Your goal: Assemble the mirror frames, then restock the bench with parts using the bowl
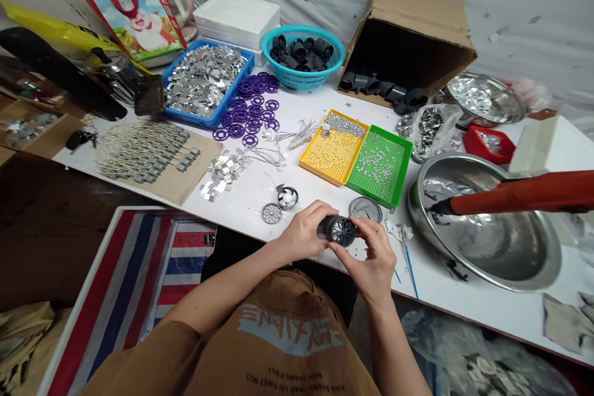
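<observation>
The left hand (304, 232) is gripping a short black plastic cylinder (327, 228) from the near side, with its fingers curling over the top, while the right hand (366, 263) is pinching the spoked end (344, 231) between thumb and fingertips. Neither hand is open. The cylinder is being held sideways in the air, just above the front edge of the white counter (241, 213). Judgement: the left hand's wrap is steadying the body, so the right hand's pinch can stay light and even at the rim, keeping the spokes from being bent or skewed. The spoked end is looking dark and undamaged where visible, though fingers are hiding part of it, and how well it is seated cannot be told from this view. A grey spoked disc (271, 213) and a black ring holding a white part (288, 197) are sitting on the counter to the left, and a round metal disc (365, 210) is lying just beyond the hands. A yellow tray (331, 151) and a green tray (379, 164) are sitting farther out, with a steel basin (482, 278) to the right.
</observation>
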Demonstrator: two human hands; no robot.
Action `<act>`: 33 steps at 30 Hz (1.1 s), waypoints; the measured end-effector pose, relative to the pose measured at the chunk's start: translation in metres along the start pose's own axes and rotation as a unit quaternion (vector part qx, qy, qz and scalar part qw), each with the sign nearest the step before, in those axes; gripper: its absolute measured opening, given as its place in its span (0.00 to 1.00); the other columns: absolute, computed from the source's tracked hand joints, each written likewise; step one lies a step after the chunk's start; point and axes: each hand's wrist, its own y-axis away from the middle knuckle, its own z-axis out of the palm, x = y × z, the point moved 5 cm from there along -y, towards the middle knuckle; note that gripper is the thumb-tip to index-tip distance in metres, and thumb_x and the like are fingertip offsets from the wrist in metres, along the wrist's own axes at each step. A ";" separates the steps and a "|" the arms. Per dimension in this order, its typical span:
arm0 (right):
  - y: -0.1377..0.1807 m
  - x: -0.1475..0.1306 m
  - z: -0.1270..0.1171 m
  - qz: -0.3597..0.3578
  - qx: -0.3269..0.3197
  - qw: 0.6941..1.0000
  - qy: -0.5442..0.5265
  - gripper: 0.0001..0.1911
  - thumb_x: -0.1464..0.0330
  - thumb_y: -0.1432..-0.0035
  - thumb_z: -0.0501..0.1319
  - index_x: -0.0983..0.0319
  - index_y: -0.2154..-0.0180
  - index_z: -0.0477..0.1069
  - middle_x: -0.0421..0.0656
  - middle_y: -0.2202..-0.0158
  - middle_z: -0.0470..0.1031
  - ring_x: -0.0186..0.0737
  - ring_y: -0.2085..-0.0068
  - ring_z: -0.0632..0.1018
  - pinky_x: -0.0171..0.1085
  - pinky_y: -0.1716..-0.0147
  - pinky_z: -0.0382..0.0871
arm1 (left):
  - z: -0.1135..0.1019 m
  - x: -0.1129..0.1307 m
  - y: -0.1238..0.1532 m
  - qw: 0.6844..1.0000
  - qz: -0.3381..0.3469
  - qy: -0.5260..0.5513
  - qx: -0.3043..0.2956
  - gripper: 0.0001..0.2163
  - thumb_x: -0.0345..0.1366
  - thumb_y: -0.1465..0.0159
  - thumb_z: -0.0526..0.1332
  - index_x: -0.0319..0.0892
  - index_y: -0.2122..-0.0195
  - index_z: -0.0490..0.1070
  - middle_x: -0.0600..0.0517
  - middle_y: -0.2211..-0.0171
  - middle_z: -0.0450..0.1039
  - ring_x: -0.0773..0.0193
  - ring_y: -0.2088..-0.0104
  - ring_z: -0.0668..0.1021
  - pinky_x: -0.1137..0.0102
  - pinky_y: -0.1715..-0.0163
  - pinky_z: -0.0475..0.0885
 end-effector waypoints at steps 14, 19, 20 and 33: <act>0.006 0.026 0.020 0.141 -0.118 0.945 -0.272 0.33 0.54 0.47 0.64 0.58 0.42 0.62 0.52 0.44 0.70 0.48 0.46 0.74 0.48 0.49 0.72 | 0.002 0.020 0.009 0.997 0.045 -0.051 -0.033 0.21 0.26 0.43 0.59 0.43 0.47 0.65 0.44 0.50 0.67 0.55 0.47 0.71 0.59 0.45 0.69; 0.010 0.031 0.022 0.165 -0.071 0.957 -0.230 0.21 0.58 0.44 0.63 0.59 0.50 0.72 0.48 0.49 0.76 0.47 0.47 0.75 0.48 0.47 0.71 | -0.006 0.020 0.010 0.995 -0.007 0.006 -0.099 0.35 0.40 0.49 0.72 0.44 0.42 0.61 0.41 0.44 0.63 0.51 0.43 0.69 0.58 0.43 0.67; 0.010 0.030 0.022 0.163 -0.066 0.957 -0.229 0.22 0.59 0.45 0.63 0.59 0.49 0.72 0.48 0.48 0.75 0.47 0.46 0.75 0.48 0.46 0.70 | -0.008 0.019 0.009 0.994 -0.015 0.022 -0.103 0.36 0.41 0.50 0.73 0.44 0.41 0.62 0.42 0.43 0.64 0.52 0.43 0.69 0.58 0.42 0.67; 0.018 0.031 0.027 0.180 -0.055 0.940 -0.285 0.24 0.60 0.45 0.64 0.59 0.47 0.72 0.49 0.46 0.74 0.49 0.45 0.74 0.50 0.47 0.71 | -0.009 0.013 0.015 0.996 -0.019 0.015 -0.087 0.26 0.37 0.39 0.64 0.45 0.39 0.62 0.42 0.44 0.67 0.55 0.42 0.70 0.58 0.41 0.67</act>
